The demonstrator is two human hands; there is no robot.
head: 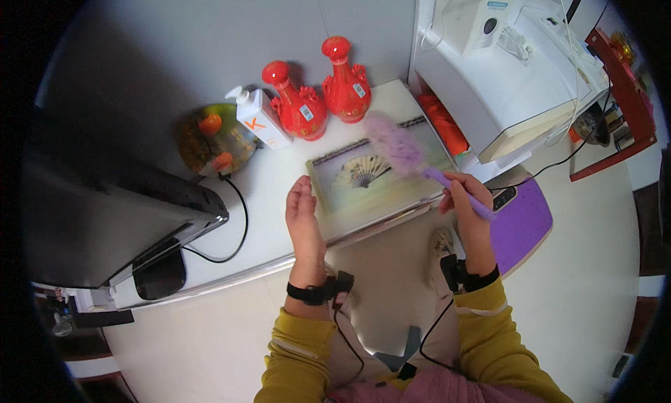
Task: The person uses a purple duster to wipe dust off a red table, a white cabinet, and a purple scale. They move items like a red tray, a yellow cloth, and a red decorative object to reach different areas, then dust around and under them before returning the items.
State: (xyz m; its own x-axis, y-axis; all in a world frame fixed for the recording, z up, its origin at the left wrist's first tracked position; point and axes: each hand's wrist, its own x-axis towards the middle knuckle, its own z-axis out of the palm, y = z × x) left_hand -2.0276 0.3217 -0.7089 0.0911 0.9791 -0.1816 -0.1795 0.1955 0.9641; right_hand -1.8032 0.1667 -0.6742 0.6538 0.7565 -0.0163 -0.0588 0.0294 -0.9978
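Note:
My right hand is closed around the handle of a purple fluffy duster. The duster's head is over the upper part of a flat picture of a folding fan, on the white cabinet top; whether it touches the surface I cannot tell. My left hand is held upright with the fingers together, at the picture's left edge, and holds nothing. Behind the picture stand two red ceramic vases, with a white pump bottle beside the left one.
A black television or monitor stands at the left, its cable on the cabinet top. Near the wall is a decorative plate. At the right are a white cabinet with a camera box, and a purple scale on the floor.

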